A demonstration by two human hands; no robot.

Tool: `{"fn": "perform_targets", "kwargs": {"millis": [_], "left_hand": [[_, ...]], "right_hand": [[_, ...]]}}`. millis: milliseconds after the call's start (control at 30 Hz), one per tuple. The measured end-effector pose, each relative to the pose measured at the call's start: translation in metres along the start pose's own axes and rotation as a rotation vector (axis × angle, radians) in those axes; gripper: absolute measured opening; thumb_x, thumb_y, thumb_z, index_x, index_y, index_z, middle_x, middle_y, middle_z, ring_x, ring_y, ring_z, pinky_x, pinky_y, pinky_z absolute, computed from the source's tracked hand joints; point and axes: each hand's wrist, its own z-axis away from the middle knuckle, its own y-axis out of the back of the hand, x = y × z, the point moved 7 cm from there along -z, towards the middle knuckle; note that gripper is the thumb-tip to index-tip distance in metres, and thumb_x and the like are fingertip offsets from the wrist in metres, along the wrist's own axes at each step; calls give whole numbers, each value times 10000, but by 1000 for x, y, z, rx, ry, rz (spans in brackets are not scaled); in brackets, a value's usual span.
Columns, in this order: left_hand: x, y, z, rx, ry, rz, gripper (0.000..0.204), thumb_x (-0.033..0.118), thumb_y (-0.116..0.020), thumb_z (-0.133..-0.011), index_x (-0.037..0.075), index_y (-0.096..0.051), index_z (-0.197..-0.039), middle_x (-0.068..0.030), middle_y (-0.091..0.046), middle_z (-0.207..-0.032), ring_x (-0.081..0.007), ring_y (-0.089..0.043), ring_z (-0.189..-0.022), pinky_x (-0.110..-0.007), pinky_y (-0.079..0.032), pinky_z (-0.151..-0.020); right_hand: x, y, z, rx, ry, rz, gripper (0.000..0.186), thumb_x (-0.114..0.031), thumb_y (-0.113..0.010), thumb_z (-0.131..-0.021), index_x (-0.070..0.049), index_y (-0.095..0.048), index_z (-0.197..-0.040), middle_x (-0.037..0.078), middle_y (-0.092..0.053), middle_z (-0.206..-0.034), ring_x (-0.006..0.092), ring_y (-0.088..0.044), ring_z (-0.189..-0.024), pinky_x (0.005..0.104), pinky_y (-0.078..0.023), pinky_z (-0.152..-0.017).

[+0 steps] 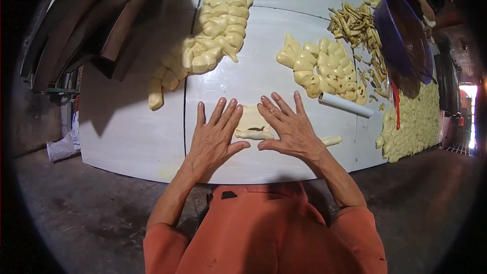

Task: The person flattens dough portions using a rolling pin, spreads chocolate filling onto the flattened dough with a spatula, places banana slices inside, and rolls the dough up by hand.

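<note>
A flattened piece of pale yellow dough lies on the white table in front of me. Its near edge is folded into a small roll, with a dark strip of filling showing at the fold. My left hand rests palm down along the dough's left side, fingers spread. On the other side my right hand is also flat and spread, its thumb by the roll's end. Neither hand grips anything. Beside the right hand lie a white rolling pin and a slim finished-looking dough roll.
Dough pieces cluster at the far left, with another dough cluster at right. Behind it sit brown filling strips, a purple tub and a red-handled tool. Many dough pieces cover the right edge. Another person's hand shows beyond.
</note>
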Motion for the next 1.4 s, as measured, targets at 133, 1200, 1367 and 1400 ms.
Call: {"fn": "perform_targets", "kwargs": {"millis": [133,1200,1367,1400], "left_hand": [[5,1,-3,-38,6,-6,1013,742,-584,-899,46,-382,-1607,-158,-362,-1678,-370,-243,-1589,-720,-107,-1231],[8,40,6,411,-55,287,243,168,-807,-881,134,-751,-1115,-37,-692,-947,-228,-645,-804,-376,-488,-655],[-1,36,3,471,56,240,239,172,-807,-880,150,-750,-1111,-33,-692,-949,-212,-657,-766,-370,-496,-641],[2,39,4,462,26,242,240,170,-805,-882,144,-749,-1114,-35,-693,-962,-212,-659,-776,-367,-499,-640]], "right_hand": [[8,7,2,-36,-86,0,1046,-852,-504,-859,-98,-448,-1582,128,-425,-1649,339,-300,-1569,695,-91,-1257],[-10,18,11,367,106,-149,343,-227,-796,-884,-101,-712,-1192,52,-655,-1078,248,-607,-922,417,-482,-839],[-6,24,1,382,32,-96,335,-220,-784,-896,-105,-718,-1203,64,-653,-1099,253,-630,-961,419,-486,-849],[-8,26,2,394,35,-122,308,-215,-780,-900,-104,-721,-1180,63,-649,-1096,255,-633,-967,424,-485,-843]]}}
